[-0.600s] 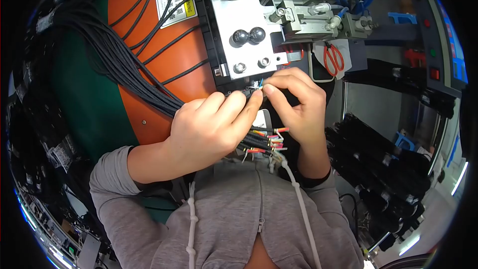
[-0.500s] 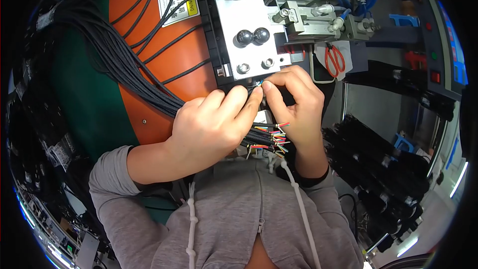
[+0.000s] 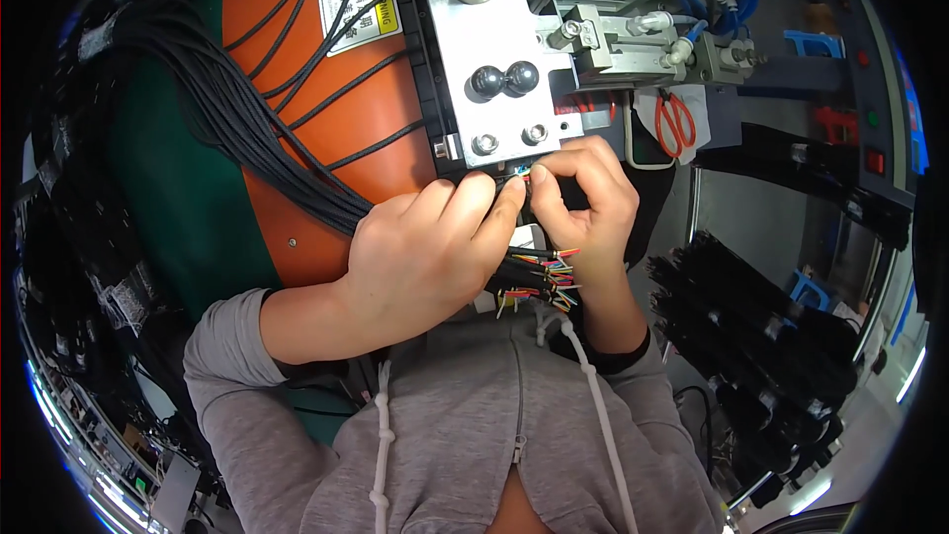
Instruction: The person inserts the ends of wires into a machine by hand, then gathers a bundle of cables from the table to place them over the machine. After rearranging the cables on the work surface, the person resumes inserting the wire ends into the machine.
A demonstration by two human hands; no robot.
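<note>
Now both hands meet just below grey metal fixture plate (image 3: 494,49). Left hand (image 3: 425,257) closed around bundle of black cables with stripped coloured wire ends (image 3: 539,272); right hand (image 3: 588,203) pinches small part at plate's lower edge, fingertips touching left's. We judge: keep bundle steady, feed one wire at a time, keep fingertips clear of fixture. Part itself too hidden to identify. Red-handled scissors (image 3: 675,124) hang nearby.
</note>
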